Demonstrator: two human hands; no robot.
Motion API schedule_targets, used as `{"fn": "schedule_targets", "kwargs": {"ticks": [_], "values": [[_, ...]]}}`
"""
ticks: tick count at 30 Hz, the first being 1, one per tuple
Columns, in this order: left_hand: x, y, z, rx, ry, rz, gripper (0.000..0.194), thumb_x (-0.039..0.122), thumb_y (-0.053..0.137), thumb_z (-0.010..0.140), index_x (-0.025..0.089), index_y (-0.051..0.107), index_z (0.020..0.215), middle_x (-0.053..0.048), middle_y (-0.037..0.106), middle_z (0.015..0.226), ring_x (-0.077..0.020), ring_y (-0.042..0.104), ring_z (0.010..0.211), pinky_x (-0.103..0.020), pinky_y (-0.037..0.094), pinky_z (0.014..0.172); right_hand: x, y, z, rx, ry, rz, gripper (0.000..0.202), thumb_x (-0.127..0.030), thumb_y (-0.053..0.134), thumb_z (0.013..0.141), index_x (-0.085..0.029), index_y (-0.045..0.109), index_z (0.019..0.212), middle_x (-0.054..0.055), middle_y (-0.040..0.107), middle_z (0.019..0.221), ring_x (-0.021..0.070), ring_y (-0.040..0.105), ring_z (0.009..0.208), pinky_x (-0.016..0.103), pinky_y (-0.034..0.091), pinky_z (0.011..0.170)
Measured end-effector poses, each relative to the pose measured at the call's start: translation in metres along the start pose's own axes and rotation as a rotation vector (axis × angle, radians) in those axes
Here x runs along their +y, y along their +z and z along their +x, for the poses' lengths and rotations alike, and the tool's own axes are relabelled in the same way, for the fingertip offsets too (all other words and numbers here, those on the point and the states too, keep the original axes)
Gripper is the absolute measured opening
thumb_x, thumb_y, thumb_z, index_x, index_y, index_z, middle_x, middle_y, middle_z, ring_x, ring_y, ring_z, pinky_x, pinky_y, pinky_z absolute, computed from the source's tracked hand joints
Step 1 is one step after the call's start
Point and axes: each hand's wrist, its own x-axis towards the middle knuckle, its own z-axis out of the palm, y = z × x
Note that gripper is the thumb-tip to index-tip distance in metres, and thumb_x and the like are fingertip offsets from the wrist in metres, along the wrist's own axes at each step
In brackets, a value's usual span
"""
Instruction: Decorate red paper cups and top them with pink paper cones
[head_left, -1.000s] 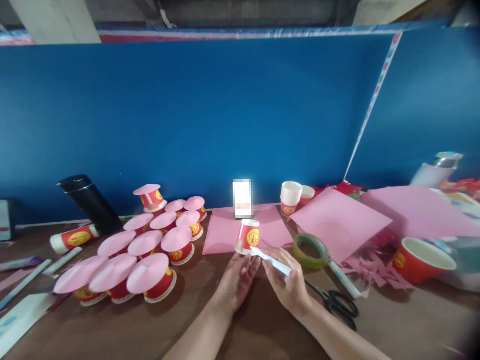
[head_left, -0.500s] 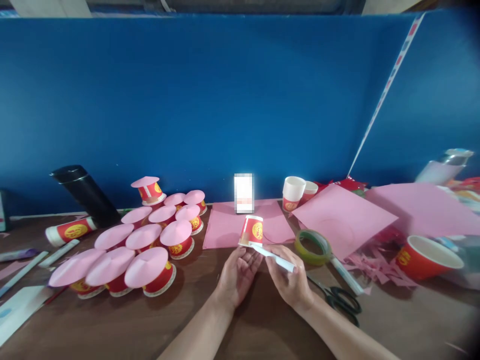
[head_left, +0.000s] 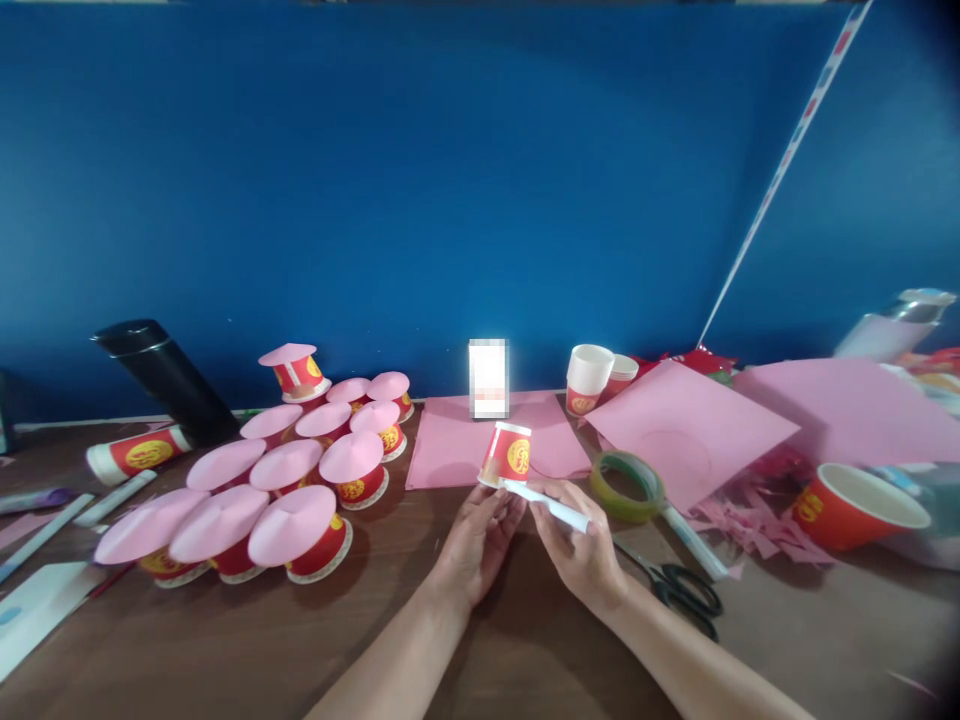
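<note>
An upside-down red paper cup (head_left: 511, 454) with a yellow round print is in front of me, slightly tilted. The fingers of my left hand (head_left: 480, 535) are closed at its lower rim. My right hand (head_left: 579, 540) grips a white marker-like pen (head_left: 553, 508), its tip against or very near the cup's lower rim; I cannot tell whether it touches. Behind the cup lies pink paper (head_left: 442, 450). To the left stand several upturned red cups with pink paper cone tops (head_left: 292, 525).
On the right are a roll of tape (head_left: 626, 488), black-handled scissors (head_left: 686, 590), another white pen (head_left: 696, 543), pink scraps (head_left: 757, 530) and a red cup (head_left: 859, 508). Stacked cups (head_left: 589, 375) stand behind. A black flask (head_left: 161, 375) leans at left, before a blue partition (head_left: 450, 180).
The view has tipped down a little. My left fingers have curled in more at the cup's rim, and the cup is slightly more tilted. The pen stays by the rim.
</note>
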Motion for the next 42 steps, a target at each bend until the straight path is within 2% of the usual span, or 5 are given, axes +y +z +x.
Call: {"fn": "schedule_targets", "kwargs": {"ticks": [16,27,31,36,42], "values": [[0.0001,0.0007,-0.001,-0.015,-0.008,0.031,0.021,0.015,0.068,0.07,0.015,0.064,0.091,-0.004,0.067,0.087,-0.0116,0.061,0.082,-0.026,0.043,0.088,-0.0006,-0.0004,0.0021,0.005,-0.04,-0.043,0.017,-0.023,0.046,0.087,-0.02,0.059,0.099,0.007,0.064,0.086,0.0193,0.061,0.08,0.031,0.051,0.072],[-0.0013,-0.0024,0.0001,-0.011,-0.015,0.004,0.018,0.011,0.066,0.071,0.015,0.064,0.089,-0.002,0.067,0.083,-0.0107,0.061,0.08,-0.024,0.045,0.084,0.0005,0.0001,0.0012,-0.031,-0.008,-0.022,0.019,-0.022,0.046,0.087,-0.021,0.059,0.101,0.007,0.063,0.087,0.0196,0.059,0.079,0.032,0.049,0.073],[-0.0006,-0.0035,0.0005,0.015,-0.034,-0.032,0.014,0.017,0.062,0.075,0.014,0.063,0.089,-0.005,0.067,0.09,-0.014,0.06,0.088,-0.028,0.045,0.088,0.001,0.0002,0.0012,-0.028,0.0,-0.047,0.018,-0.022,0.047,0.087,-0.021,0.058,0.101,0.007,0.063,0.086,0.0197,0.06,0.079,0.032,0.049,0.073],[0.0004,-0.0028,0.0011,0.054,-0.062,-0.075,0.02,0.024,0.053,0.082,0.013,0.062,0.095,-0.01,0.065,0.1,-0.0178,0.059,0.097,-0.031,0.046,0.089,-0.0005,-0.0005,0.002,-0.021,-0.022,-0.048,0.018,-0.021,0.046,0.087,-0.02,0.058,0.101,0.007,0.064,0.087,0.019,0.061,0.081,0.031,0.049,0.076],[-0.0001,-0.0009,-0.0002,0.004,-0.042,-0.039,0.023,0.025,0.052,0.083,0.013,0.059,0.101,-0.012,0.063,0.109,-0.0201,0.058,0.101,-0.034,0.046,0.09,-0.0002,-0.0005,0.0024,-0.011,-0.036,-0.059,0.017,-0.019,0.047,0.087,-0.019,0.058,0.1,0.007,0.062,0.084,0.0193,0.059,0.078,0.033,0.048,0.073]]}}
